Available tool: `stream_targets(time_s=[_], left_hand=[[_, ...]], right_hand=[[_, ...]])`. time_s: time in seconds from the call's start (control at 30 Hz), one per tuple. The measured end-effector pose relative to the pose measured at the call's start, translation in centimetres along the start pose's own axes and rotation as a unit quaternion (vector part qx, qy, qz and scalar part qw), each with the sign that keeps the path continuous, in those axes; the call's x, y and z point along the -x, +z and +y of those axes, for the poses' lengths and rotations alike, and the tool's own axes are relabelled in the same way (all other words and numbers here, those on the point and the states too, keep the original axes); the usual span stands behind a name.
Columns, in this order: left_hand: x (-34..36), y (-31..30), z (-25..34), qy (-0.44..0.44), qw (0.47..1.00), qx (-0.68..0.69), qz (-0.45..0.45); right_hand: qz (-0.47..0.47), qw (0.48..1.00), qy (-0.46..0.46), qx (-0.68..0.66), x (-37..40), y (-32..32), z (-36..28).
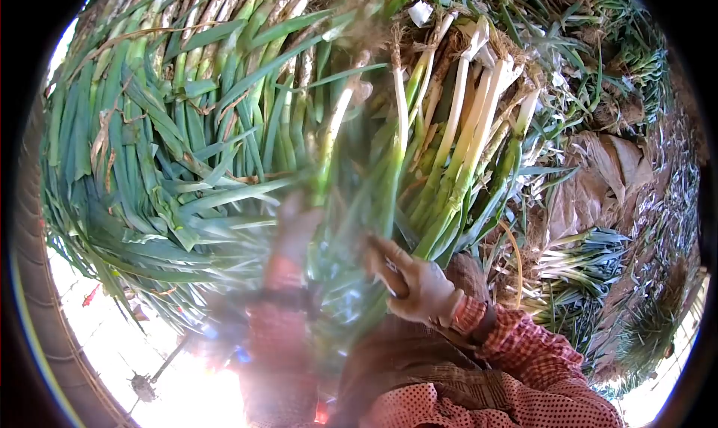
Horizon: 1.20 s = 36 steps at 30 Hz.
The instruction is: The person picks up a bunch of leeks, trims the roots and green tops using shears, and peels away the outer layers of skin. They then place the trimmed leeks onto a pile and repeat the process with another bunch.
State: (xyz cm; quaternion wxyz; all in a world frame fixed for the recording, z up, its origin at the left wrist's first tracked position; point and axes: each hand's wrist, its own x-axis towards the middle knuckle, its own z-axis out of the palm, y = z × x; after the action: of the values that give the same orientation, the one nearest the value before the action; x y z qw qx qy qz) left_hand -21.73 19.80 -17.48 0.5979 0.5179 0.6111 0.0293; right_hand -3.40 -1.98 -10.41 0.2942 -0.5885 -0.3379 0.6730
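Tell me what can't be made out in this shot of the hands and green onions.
Left hand: head view, motion blur smears it; grip unreadable.
Right hand: head view, blurred leaves cross its fingers; hold on the green onions unclear.
Ground, lower left: head view, washed out by glare.
Stacked pile: head view, cut off by the round lens edge.

Cannot make out the left hand (295, 230) toward eight o'clock: motion-blurred, grip on the leeks (336, 188) unreadable.
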Motion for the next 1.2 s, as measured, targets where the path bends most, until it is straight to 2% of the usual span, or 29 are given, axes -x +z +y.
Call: stream_targets(time_s=[0.03, 0.1, 0.17, 0.2, 0.23, 0.3, 0.33, 0.43, 0.47, 0.57, 0.6, 0.63, 0.7, 0.73, 0.83, 0.87, 0.9, 0.93, 0.97, 1.0, 1.1, 1.13, 1.2], left_hand=[[0.3, 0.7, 0.5, 0.006, 1.0, -0.009, 0.015], [-0.4, 1.0, -2.3, 0.117, 0.987, -0.085, 0.065], [1.7, 1.7, 0.5, 0.069, 0.992, -0.091, 0.052], [3.5, 2.1, 4.2, 0.004, 0.999, -0.034, 0.018], [3.3, 1.0, 4.0, 0.007, 1.0, -0.013, -0.028], [2.6, -0.6, 4.7, -0.043, 0.988, 0.115, -0.094], [1.7, -1.7, 4.2, -0.054, 0.986, 0.102, -0.122], [1.0, -3.6, 4.1, -0.038, 0.953, 0.19, -0.233], [-0.7, -4.5, 1.8, -0.033, 0.955, 0.155, -0.25], [-1.1, -3.1, 2.5, -0.072, 0.961, 0.123, -0.235], [-0.6, -1.9, 2.8, -0.113, 0.968, 0.121, -0.189], [-1.8, -1.6, 1.1, -0.105, 0.95, 0.169, -0.24], [-1.1, 0.6, 2.0, -0.057, 0.965, 0.091, -0.237], [-1.6, 1.3, 0.1, -0.047, 0.96, 0.138, -0.237], [-0.6, 2.7, -2.7, -0.104, 0.95, 0.233, -0.178], [-0.5, 3.8, -3.1, -0.097, 0.968, 0.18, -0.143], [-0.2, 5.2, -2.8, -0.043, 0.993, -0.021, -0.105], [0.7, 6.7, -2.4, 0.062, 0.988, -0.139, -0.033], [1.7, 8.0, -2.2, 0.164, 0.953, -0.251, 0.04], [2.0, 9.0, -2.3, 0.186, 0.925, -0.321, 0.082], [2.2, 10.1, -1.8, 0.169, 0.927, -0.314, 0.119], [2.7, 10.4, -1.2, 0.209, 0.907, -0.333, 0.148], [2.5, 9.9, -1.1, 0.181, 0.9, -0.368, 0.146]], right_hand=[[0.006, 1.0, 0.01, 0.014, 0.1, -0.4, -0.4], [0.026, 1.0, -0.011, 0.006, 0.5, -0.4, -0.4], [0.049, 0.996, -0.071, -0.035, 1.3, 0.3, 0.3], [0.048, 0.995, -0.078, -0.026, 1.8, 0.2, 0.3], [0.043, 0.996, -0.072, -0.029, 1.6, -0.2, 0.2], [0.033, 0.997, -0.06, -0.036, 1.2, -0.9, 0.0], [0.031, 0.998, -0.037, -0.033, 0.7, -1.6, -1.0], [0.032, 0.994, -0.092, -0.039, 0.4, -0.1, 0.5], [0.028, 0.991, -0.127, -0.019, 0.7, 0.3, 1.0], [-0.008, 0.999, -0.026, -0.044, 1.1, -0.9, -0.3], [0.004, 0.999, 0.023, -0.039, 1.1, -2.1, -1.3], [0.015, 0.997, 0.073, -0.036, 1.1, -2.7, -1.9], [0.083, 0.995, -0.051, -0.034, 1.5, -1.4, 1.7], [0.096, 0.992, -0.071, -0.032, 2.0, -1.1, 2.2], [0.07, 0.997, -0.017, -0.031, 3.7, -1.6, 2.6], [0.071, 0.997, -0.004, -0.037, 4.0, -1.5, 2.9], [0.074, 0.996, -0.009, -0.044, 4.2, -1.3, 3.1], [0.076, 0.996, -0.014, -0.051, 4.5, -1.1, 3.4], [0.079, 0.995, -0.019, -0.058, 4.7, -0.8, 3.7], [0.069, 0.996, -0.028, -0.046, 4.9, -0.6, 3.6], [0.052, 0.998, 0.006, -0.035, 4.5, -0.6, 2.8], [0.05, 0.997, 0.029, -0.042, 4.3, -0.8, 2.4], [0.057, 0.996, 0.027, -0.057, 3.9, -0.5, 2.3]])
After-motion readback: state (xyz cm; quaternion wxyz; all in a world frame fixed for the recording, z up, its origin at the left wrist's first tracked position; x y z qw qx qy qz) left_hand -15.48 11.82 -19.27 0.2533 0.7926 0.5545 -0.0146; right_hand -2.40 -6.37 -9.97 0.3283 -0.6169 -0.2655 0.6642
